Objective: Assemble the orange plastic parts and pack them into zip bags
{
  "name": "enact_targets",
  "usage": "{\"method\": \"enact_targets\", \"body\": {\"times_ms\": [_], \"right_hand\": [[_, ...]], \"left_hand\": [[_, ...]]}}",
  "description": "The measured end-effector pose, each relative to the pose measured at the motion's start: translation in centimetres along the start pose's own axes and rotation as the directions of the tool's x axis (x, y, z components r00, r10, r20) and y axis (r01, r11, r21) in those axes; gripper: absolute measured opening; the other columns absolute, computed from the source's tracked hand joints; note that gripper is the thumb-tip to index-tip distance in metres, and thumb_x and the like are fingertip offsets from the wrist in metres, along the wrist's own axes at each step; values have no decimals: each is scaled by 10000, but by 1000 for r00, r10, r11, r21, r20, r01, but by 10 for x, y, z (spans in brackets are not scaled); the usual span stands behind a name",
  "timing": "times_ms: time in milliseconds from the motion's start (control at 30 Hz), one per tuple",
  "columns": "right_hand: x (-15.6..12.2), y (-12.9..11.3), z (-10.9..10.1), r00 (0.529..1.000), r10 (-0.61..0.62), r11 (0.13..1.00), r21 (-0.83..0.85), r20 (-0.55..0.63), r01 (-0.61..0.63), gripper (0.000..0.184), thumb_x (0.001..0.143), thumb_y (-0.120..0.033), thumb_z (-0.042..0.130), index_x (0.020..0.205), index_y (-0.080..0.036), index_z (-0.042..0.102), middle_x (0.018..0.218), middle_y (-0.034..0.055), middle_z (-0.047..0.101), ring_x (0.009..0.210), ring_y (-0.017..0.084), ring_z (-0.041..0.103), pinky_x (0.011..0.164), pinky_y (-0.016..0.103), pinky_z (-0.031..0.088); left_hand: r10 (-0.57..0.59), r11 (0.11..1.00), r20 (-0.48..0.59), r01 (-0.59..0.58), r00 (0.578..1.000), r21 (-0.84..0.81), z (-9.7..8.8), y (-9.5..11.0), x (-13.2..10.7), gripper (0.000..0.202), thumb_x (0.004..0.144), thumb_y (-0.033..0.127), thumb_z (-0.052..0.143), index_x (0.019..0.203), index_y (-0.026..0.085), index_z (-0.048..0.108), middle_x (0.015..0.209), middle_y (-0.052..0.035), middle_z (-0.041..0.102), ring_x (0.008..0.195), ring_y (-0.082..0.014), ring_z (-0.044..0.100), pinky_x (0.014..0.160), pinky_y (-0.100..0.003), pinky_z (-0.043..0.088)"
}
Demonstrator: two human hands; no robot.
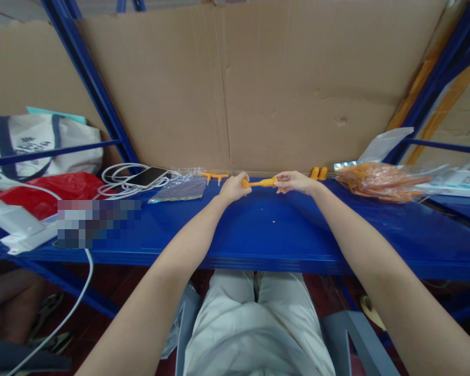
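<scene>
An orange plastic part with a ridged, spiral-looking shaft (261, 183) spans the gap between my hands, above the far side of the blue shelf. My left hand (234, 189) is closed round its rounded left end. At the other end, the fingertips of my right hand (293, 182) pinch the thicker tip. Just left of my left hand lies an orange T-shaped piece (215, 176) with small metallic-looking prongs. Two short orange plugs (318, 173) stand behind my right wrist, against the cardboard.
A clear bag of orange parts (379, 180) lies at right. On the left are a flat plastic packet (180, 189), a phone (148, 177), coiled white cable (115, 171), a red bag (50, 193) and a power strip (31, 237). Cardboard (258, 89) walls the back.
</scene>
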State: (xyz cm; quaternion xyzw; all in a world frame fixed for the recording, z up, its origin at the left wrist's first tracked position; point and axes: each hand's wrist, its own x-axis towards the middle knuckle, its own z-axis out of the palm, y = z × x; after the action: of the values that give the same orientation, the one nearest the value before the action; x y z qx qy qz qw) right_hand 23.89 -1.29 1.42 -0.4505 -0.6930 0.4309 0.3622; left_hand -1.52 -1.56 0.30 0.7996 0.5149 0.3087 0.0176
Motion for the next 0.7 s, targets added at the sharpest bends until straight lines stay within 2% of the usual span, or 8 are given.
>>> {"method": "enact_targets", "body": {"times_ms": [167, 367, 567, 700], "right_hand": [[0, -1, 0, 1000, -6, 999, -49, 13, 7, 247, 818, -318, 785, 987, -152, 712, 831, 73, 761, 647, 111, 688, 611, 197, 566], [1, -2, 2, 1000, 16, 998, -56, 21, -14, 234, 840, -354, 759, 925, -136, 738, 800, 79, 760, 629, 107, 679, 624, 201, 567], [1, -3, 3, 999, 18, 1000, -14, 29, -18, 188, 840, -321, 760, 827, -136, 728, 727, 61, 743, 568, 93, 640, 556, 180, 543], [-1, -6, 5, 1000, 29, 1000, 11, 7, -29, 138, 850, -274, 749, 835, -144, 706, 714, 53, 734, 562, 95, 633, 539, 179, 531]], "left_hand": [[1, 1000, -1, 0, 1000, 28, -3, 2, -1, 254, 749, 209, 680, 997, 212, 625, 762, -14, 696, 775, -195, 659, 681, -254, 450], [16, 999, 10, -16, 1000, 39, -4, 4, -3, 258, 751, 202, 676, 1003, 212, 620, 750, -4, 691, 770, -183, 658, 681, -244, 444], [18, 998, 14, -19, 1000, 52, -4, 4, -3, 263, 760, 212, 677, 1018, 215, 622, 758, -5, 696, 770, -184, 659, 683, -247, 449], [10, 997, 12, -11, 1000, 82, -3, 3, -2, 261, 779, 223, 672, 1035, 213, 622, 794, -22, 706, 801, -197, 667, 709, -261, 466]]}}
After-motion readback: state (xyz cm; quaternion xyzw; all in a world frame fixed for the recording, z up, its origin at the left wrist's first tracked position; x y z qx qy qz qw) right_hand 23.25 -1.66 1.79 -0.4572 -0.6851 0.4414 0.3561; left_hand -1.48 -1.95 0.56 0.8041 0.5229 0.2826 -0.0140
